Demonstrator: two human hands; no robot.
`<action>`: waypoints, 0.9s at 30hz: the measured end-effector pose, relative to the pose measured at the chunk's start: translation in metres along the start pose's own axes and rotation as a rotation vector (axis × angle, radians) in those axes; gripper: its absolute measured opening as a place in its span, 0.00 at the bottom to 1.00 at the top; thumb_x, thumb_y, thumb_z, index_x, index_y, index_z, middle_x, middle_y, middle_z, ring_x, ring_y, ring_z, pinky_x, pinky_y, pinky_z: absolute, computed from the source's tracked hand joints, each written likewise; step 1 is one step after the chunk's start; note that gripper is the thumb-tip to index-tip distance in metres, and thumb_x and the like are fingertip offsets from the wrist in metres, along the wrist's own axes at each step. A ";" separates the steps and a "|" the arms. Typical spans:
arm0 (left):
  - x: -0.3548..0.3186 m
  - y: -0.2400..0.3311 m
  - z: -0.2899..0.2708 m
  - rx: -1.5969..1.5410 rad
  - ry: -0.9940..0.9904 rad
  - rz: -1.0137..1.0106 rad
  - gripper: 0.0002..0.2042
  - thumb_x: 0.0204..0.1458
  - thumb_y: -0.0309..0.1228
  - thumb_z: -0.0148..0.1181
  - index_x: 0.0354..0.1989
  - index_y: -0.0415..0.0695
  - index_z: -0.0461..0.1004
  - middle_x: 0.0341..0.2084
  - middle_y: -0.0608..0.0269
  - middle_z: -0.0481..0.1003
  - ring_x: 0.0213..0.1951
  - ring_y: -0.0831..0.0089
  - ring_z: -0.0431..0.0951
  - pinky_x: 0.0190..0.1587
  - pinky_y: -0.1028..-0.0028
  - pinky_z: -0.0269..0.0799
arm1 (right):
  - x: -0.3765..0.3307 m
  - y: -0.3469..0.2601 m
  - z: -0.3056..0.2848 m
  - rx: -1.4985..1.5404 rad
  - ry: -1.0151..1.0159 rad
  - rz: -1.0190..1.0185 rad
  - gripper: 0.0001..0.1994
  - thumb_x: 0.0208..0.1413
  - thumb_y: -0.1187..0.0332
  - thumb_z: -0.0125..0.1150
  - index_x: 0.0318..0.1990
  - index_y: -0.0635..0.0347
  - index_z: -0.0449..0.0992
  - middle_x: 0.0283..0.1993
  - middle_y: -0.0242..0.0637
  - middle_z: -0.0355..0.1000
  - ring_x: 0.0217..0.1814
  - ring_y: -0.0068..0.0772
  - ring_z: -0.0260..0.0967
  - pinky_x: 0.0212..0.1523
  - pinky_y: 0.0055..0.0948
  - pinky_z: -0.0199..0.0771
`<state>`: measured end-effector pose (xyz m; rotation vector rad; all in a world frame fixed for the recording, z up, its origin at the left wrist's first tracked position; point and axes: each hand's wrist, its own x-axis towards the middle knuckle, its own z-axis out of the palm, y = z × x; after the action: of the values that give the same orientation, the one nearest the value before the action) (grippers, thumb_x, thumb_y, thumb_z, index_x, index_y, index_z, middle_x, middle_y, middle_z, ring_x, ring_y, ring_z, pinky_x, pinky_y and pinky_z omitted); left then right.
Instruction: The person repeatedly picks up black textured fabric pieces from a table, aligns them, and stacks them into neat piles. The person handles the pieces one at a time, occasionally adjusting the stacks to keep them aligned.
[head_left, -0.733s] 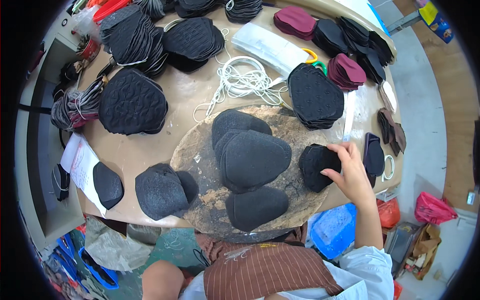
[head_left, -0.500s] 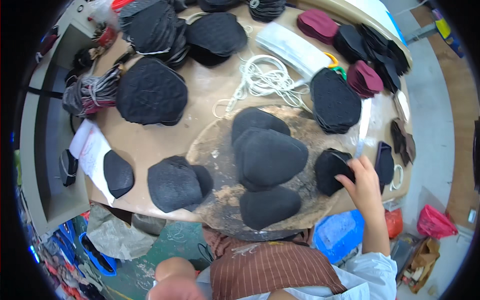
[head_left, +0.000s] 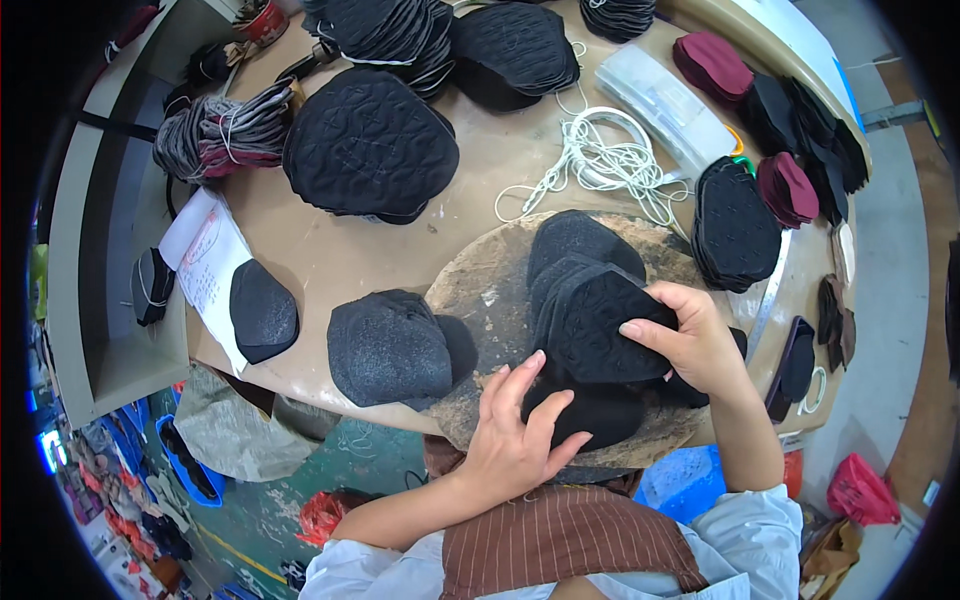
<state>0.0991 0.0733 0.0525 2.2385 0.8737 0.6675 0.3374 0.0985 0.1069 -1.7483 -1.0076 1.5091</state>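
Pinched between the thumb and fingers of my right hand (head_left: 690, 335) is a black quilted fabric piece (head_left: 605, 335) with a rounded outline. It lies over a pile of smooth black pieces on the round wooden block (head_left: 480, 290). My left hand (head_left: 515, 430) has its fingers spread at the near left edge of these pieces and holds nothing. Below the quilted piece, a smooth black piece (head_left: 600, 415) shows in part beside the left fingertips. Another smooth black piece (head_left: 580, 245) sticks out at the back of the pile. A dark stack to the right is partly hidden by my right hand.
Grey-black pieces (head_left: 390, 350) overlap the block's left side. Quilted black stacks (head_left: 370, 145) stand at the back left and right. Tangled white cord (head_left: 620, 160) and a clear plastic box (head_left: 665, 110) lie behind the block. A metal ruler (head_left: 768, 300) lies at the right.
My right hand has moved left from the small dark stack, bringing a quilted piece over the pile. My left hand has come up from the lower edge to the block. The view has shifted.
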 end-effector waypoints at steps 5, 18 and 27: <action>0.000 0.000 0.000 0.017 -0.003 -0.012 0.28 0.39 0.35 0.73 0.48 0.40 0.66 0.57 0.41 0.52 0.61 0.47 0.58 0.61 0.52 0.55 | 0.005 0.002 0.005 -0.060 0.006 -0.007 0.08 0.52 0.70 0.66 0.38 0.62 0.77 0.27 0.24 0.72 0.22 0.09 0.64 0.16 0.15 0.63; 0.010 0.005 -0.003 0.101 -0.042 -0.074 0.34 0.44 0.45 0.66 0.58 0.42 0.65 0.54 0.45 0.60 0.58 0.56 0.59 0.58 0.56 0.57 | 0.009 0.014 0.009 -0.079 0.054 -0.147 0.10 0.50 0.73 0.66 0.39 0.66 0.77 0.33 0.29 0.75 0.34 0.15 0.68 0.35 0.21 0.72; 0.015 0.004 0.003 0.247 -0.102 -0.039 0.38 0.43 0.53 0.63 0.59 0.41 0.65 0.57 0.45 0.58 0.59 0.55 0.59 0.58 0.55 0.51 | 0.009 0.011 0.008 -0.045 0.070 -0.053 0.10 0.49 0.73 0.67 0.37 0.67 0.76 0.32 0.32 0.75 0.35 0.17 0.69 0.38 0.22 0.72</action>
<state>0.1117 0.0809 0.0565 2.4423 0.9902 0.4424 0.3314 0.1004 0.0915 -1.7793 -1.0516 1.3928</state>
